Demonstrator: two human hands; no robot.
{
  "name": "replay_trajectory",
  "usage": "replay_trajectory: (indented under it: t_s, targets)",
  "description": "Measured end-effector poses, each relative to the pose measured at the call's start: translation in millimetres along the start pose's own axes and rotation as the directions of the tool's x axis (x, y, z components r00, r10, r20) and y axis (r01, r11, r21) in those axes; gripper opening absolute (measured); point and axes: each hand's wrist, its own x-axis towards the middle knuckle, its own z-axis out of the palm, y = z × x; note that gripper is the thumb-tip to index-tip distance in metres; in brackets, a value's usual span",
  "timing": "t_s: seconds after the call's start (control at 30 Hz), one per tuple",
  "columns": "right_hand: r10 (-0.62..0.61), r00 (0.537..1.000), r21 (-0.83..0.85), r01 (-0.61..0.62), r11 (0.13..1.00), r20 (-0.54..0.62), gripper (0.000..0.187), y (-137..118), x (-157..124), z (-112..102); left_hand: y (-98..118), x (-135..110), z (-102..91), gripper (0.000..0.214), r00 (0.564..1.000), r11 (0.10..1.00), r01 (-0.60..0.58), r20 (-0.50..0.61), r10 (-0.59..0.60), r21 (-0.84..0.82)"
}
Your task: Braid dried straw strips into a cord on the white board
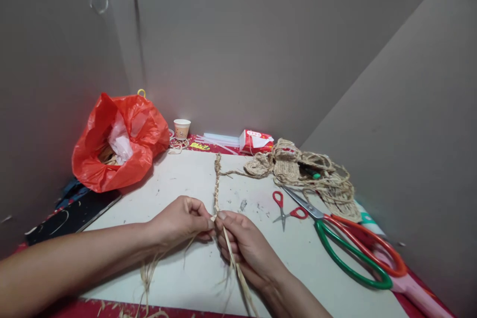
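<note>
A narrow braid of straw-coloured fibre [216,184] runs up the middle of the white board [167,179]. My left hand [188,218] and my right hand [242,243] meet at its lower end. Both are closed, thumb and fingers pinching the braid and its strands. From my right hand a long flat strand [243,280] trails toward the board's near edge. Thin loose strands [148,276] hang below my left forearm. Where the strands cross between my fingertips is partly hidden.
Small red-handled scissors [283,213] lie open on the right, beside large shears [316,213]. Behind them are coils of braided cord [286,166]. A red plastic bag [143,159] stands left, near a paper cup [182,129], a tissue pack [255,141] and a dark flat object [74,216].
</note>
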Motion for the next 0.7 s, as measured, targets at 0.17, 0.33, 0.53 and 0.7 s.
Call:
replay_trajectory:
  t_s: [0.17,0.33,0.53,0.7]
  targets:
    - [0.027,0.999,-0.041,-0.028,0.999,-0.022,0.032,0.2,-0.7,-2.0,0.3,2.6,-1.9,0.024,0.998,0.995,0.056,-0.041,-0.053,0.088]
    - [0.034,0.999,-0.046,-0.036,0.998,-0.027,0.033,2.7,-1.0,-4.2,-0.1,4.6,-3.4,0.021,0.998,0.996,0.062,-0.004,-0.062,0.057]
    - [0.030,0.999,-0.088,-0.032,0.996,-0.023,0.031,3.1,-1.4,-7.1,1.0,8.1,-7.7,0.020,0.988,0.988,0.141,0.056,-0.144,0.062]
    - [0.044,0.999,-0.121,-0.045,0.992,-0.010,0.033,-1.0,-2.5,-5.6,-1.7,11.2,-9.6,0.020,0.993,0.992,0.100,0.057,-0.104,0.073]
